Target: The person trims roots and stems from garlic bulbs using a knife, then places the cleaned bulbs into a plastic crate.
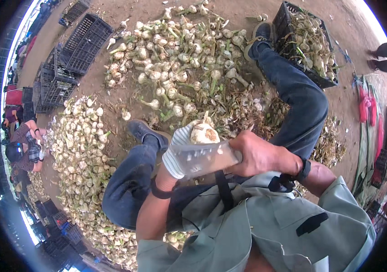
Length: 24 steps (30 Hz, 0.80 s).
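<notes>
My left hand [178, 149], in a striped knit glove, holds a garlic bulb [205, 133] with its cut root end facing me. In my bare right hand [256, 154] is a broad-bladed knife [202, 159], its handle hidden in my fist. The wide blade lies across in front of the gloved hand, just below the bulb, and pale flecks stick to it. Whether the edge touches the bulb I cannot tell. Beyond my hands spreads a heap of garlic bulbs with stems [166, 61] on the dirt floor. Dry trimmings [244, 112] lie between my legs.
A black plastic crate [283, 37] full of stemmed garlic stands beside my right foot. Another garlic pile [81, 163] runs along my left. Further black crates [86, 44] sit at the upper left. A seated person [26, 146] works beyond the left pile.
</notes>
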### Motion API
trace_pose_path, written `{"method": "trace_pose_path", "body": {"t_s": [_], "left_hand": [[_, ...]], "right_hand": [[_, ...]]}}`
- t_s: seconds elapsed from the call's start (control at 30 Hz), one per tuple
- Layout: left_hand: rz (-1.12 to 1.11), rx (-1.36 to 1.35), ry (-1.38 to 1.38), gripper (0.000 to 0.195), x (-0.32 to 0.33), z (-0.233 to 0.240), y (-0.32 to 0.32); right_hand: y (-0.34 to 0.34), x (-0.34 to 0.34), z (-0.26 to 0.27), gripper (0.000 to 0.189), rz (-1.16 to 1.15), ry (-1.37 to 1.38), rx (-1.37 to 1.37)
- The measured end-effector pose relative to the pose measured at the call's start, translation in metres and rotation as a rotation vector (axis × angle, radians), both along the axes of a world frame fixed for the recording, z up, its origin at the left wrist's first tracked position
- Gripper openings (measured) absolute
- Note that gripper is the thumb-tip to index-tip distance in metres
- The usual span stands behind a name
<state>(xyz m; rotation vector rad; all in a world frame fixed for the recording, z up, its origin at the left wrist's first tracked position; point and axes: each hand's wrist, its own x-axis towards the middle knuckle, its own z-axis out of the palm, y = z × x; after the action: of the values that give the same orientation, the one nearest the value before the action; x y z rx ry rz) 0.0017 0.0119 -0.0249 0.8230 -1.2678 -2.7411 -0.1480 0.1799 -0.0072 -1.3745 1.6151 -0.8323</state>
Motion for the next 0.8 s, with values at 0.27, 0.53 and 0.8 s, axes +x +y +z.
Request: {"method": "trace_pose_path", "body": {"t_s": [0.27, 0.53, 0.8], "left_hand": [[-0.402, -1.319, 0.186, 0.042, 0.000, 0.030, -0.007], [-0.142, -0.231, 0.007, 0.038, 0.004, 0.015, 0.000], [-0.157, -0.328, 0.025, 0.036, -0.006, 0.017, 0.009]], "right_hand": [[0.040, -0.027, -0.054, 0.032, -0.306, -0.119, 0.348], [0.009, 0.002, -0.001, 0.025, -0.021, -0.022, -0.049], [0.044, -0.027, -0.117, 0.029, -0.449, -0.157, 0.364]]}}
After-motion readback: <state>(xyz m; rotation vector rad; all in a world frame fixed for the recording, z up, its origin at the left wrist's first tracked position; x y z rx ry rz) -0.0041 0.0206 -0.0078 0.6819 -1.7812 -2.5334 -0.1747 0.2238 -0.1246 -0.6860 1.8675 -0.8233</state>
